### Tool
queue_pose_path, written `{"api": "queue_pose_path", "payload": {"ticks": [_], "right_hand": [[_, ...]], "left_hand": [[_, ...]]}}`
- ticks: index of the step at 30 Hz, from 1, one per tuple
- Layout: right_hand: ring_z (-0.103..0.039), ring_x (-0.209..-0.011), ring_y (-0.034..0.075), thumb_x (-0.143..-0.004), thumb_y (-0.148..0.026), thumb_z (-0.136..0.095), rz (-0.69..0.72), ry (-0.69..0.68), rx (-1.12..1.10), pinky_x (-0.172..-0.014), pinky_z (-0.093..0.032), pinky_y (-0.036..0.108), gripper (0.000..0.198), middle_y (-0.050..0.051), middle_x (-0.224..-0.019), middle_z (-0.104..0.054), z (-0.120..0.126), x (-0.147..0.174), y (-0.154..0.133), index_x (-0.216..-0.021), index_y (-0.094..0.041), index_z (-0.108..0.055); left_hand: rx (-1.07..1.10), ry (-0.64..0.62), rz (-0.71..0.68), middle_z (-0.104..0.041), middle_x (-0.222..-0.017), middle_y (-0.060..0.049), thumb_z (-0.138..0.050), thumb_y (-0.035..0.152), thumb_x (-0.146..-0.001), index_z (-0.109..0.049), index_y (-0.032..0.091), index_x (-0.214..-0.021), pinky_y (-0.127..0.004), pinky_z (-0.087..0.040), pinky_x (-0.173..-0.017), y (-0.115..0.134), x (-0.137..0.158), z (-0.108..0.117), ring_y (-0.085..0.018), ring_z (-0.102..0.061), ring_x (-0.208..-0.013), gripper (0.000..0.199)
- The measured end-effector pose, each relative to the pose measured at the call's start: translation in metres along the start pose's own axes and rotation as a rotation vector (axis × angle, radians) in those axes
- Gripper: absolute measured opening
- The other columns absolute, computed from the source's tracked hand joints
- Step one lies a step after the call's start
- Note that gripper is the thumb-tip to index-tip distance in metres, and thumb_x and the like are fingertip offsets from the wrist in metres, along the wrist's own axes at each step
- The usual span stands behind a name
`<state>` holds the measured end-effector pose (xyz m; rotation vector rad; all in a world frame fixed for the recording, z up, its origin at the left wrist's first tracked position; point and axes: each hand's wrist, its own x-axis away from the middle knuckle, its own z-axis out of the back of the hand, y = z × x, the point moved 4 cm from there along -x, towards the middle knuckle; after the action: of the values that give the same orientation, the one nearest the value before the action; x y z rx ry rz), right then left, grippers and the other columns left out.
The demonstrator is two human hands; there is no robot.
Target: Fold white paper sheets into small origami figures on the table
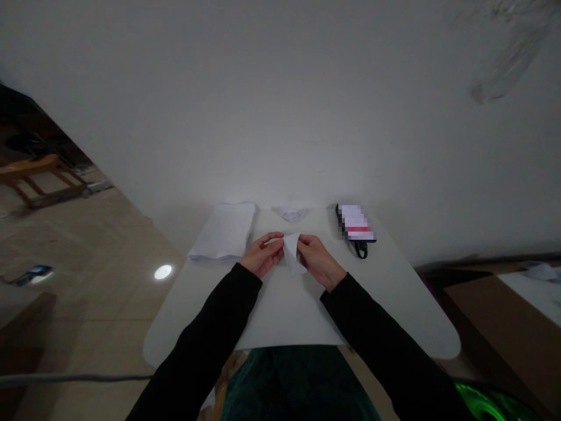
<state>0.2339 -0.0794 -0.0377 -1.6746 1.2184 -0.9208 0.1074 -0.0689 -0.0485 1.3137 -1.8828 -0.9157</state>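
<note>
Between my two hands, above the middle of the white table [298, 318], is a small folded piece of white paper [293, 252]. My left hand [265, 255] pinches its left edge with thumb and fingers. On the other side, my right hand [319, 258] grips the paper's right edge, and some of its fingertips are hidden behind it. A stack of white paper sheets [225, 230] lies to the left of my left hand. Beyond my hands, near the wall, sits a folded white paper piece [291, 214].
On the table's right lies a phone-like device [357, 223] with a black strap [361, 249]; its face is blurred out. A wall [280, 105] rises behind the table. A wooden stool [37, 172] stands far left, and a cardboard box [504, 327] is at right.
</note>
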Motion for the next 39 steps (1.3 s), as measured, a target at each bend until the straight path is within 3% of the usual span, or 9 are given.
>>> {"api": "queue_pose_path", "payload": {"ticks": [4, 8, 10, 13, 17, 20, 25, 32, 39], "right_hand": [[-0.047, -0.057, 0.01, -0.066, -0.036, -0.071, 0.114, 0.016, 0.065, -0.054, -0.036, 0.022, 0.02, 0.0, -0.073, -0.062, 0.002, 0.001, -0.007, -0.075, -0.018, -0.069], [-0.046, -0.062, 0.01, -0.072, -0.032, -0.065, 0.31, 0.06, 0.243, -0.051, -0.035, 0.022, 0.016, 0.001, -0.09, -0.057, 0.004, 0.003, -0.016, -0.082, -0.021, -0.071], [-0.049, -0.072, 0.013, -0.071, -0.028, -0.064, 0.456, 0.123, 0.381, -0.057, -0.039, 0.023, 0.012, 0.002, -0.092, -0.054, 0.004, 0.005, -0.023, -0.077, -0.02, -0.07], [-0.049, -0.088, 0.018, -0.071, -0.021, -0.064, 0.65, 0.228, 0.547, -0.073, -0.043, 0.029, 0.004, 0.002, -0.089, -0.051, 0.003, 0.01, -0.03, -0.071, -0.02, -0.067], [-0.047, -0.09, 0.02, -0.073, -0.016, -0.061, 0.778, 0.304, 0.675, -0.08, -0.042, 0.034, 0.008, 0.003, -0.089, -0.051, 0.0, 0.017, -0.032, -0.074, -0.022, -0.066], [-0.047, -0.091, 0.021, -0.073, -0.014, -0.063, 0.828, 0.314, 0.725, -0.082, -0.042, 0.037, 0.01, 0.003, -0.091, -0.052, -0.001, 0.021, -0.035, -0.077, -0.023, -0.066], [-0.046, -0.097, 0.023, -0.068, -0.011, -0.066, 0.866, 0.341, 0.836, -0.088, -0.039, 0.042, 0.012, 0.004, -0.103, -0.052, -0.004, 0.024, -0.039, -0.07, -0.022, -0.063], [-0.043, -0.105, 0.024, -0.07, -0.008, -0.065, 0.851, 0.254, 0.932, -0.093, -0.037, 0.044, 0.017, 0.004, -0.114, -0.052, -0.007, 0.024, -0.039, -0.078, -0.023, -0.063], [-0.043, -0.107, 0.024, -0.075, -0.007, -0.061, 0.8, 0.153, 0.874, -0.094, -0.037, 0.043, 0.016, 0.004, -0.116, -0.052, -0.003, 0.02, -0.036, -0.076, -0.023, -0.066]], "left_hand": [[-0.17, 0.02, -0.189, -0.071, -0.074, -0.001, -0.088, 0.026, -0.051, -0.064, 0.014, -0.066, -0.023, -0.051, -0.072, 0.007, 0.002, -0.004, -0.01, -0.064, -0.067, 0.031], [-0.227, 0.064, -0.341, -0.075, -0.093, -0.006, -0.085, 0.028, -0.057, -0.069, 0.016, -0.079, -0.033, -0.051, -0.087, 0.011, 0.005, -0.007, -0.017, -0.068, -0.086, 0.03], [-0.237, 0.057, -0.371, -0.074, -0.097, -0.008, -0.083, 0.029, -0.059, -0.07, 0.016, -0.08, -0.037, -0.05, -0.091, 0.013, 0.007, -0.01, -0.02, -0.068, -0.092, 0.028], [-0.283, 0.065, -0.444, -0.074, -0.099, -0.01, -0.083, 0.026, -0.059, -0.071, 0.016, -0.075, -0.04, -0.051, -0.091, 0.015, 0.011, -0.013, -0.023, -0.068, -0.096, 0.022], [-0.311, 0.102, -0.465, -0.074, -0.101, -0.009, -0.08, 0.029, -0.065, -0.075, 0.017, -0.078, -0.036, -0.057, -0.081, 0.013, 0.014, -0.01, -0.022, -0.069, -0.092, 0.018], [-0.321, 0.095, -0.418, -0.073, -0.103, -0.009, -0.077, 0.033, -0.069, -0.076, 0.018, -0.086, -0.031, -0.059, -0.072, 0.008, 0.012, -0.005, -0.02, -0.069, -0.085, 0.023], [-0.368, 0.101, -0.424, -0.074, -0.099, -0.008, -0.078, 0.037, -0.068, -0.076, 0.018, -0.089, -0.027, -0.058, -0.071, 0.006, 0.01, 0.002, -0.017, -0.068, -0.079, 0.029], [-0.199, 0.114, -0.364, -0.074, -0.083, -0.003, -0.084, 0.037, -0.059, -0.075, 0.019, -0.08, -0.02, -0.054, -0.061, 0.002, 0.007, 0.003, -0.01, -0.065, -0.066, 0.03], [-0.069, 0.126, -0.235, -0.071, -0.069, 0.001, -0.09, 0.033, -0.045, -0.07, 0.018, -0.068, -0.019, -0.05, -0.056, 0.001, 0.007, 0.002, -0.007, -0.061, -0.057, 0.034]]}}
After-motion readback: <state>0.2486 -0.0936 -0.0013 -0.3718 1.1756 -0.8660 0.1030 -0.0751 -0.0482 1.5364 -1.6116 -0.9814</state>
